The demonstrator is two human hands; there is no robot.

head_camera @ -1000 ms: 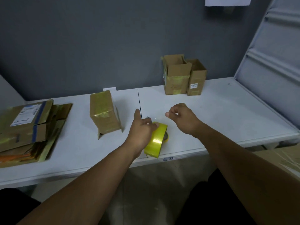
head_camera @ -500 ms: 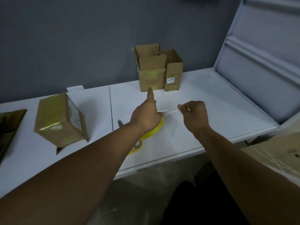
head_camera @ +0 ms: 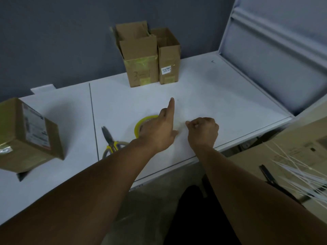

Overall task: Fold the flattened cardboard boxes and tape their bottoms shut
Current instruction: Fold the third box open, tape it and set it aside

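Head view: left hand (head_camera: 159, 132) grips tape roll (head_camera: 139, 124) near table (head_camera: 221, 96) edge; right hand (head_camera: 203, 132) curled, contents unclear.

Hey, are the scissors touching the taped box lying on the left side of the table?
Apart. The head view shows a stretch of bare white table between the scissors and the taped box.

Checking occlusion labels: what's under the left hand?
Under the left hand is the yellow tape roll; only its far left arc shows. The hand hides the rest, so any grip is unseen. The scissors lie beside it, handles partly under the forearm.
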